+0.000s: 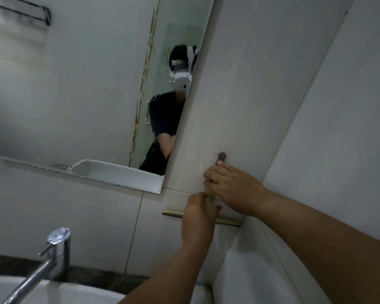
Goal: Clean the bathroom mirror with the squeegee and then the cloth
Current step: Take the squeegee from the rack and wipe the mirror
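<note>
The bathroom mirror (75, 95) hangs on the tiled wall at upper left, with a chipped lower edge. To its right a yellow-green squeegee (228, 222) hangs against the wall below a dark wall hook (221, 157), its blade horizontal. My left hand (199, 220) is closed around the squeegee's handle just above the blade. My right hand (233, 189) grips the handle's upper end right under the hook. No cloth is in view.
A chrome faucet (55, 249) stands at lower left over a white sink (53, 290). A dark rack (20, 12) is mounted at upper left. A wall corner (294, 128) runs diagonally to the right of the hook. The mirror reflects a person in dark clothing.
</note>
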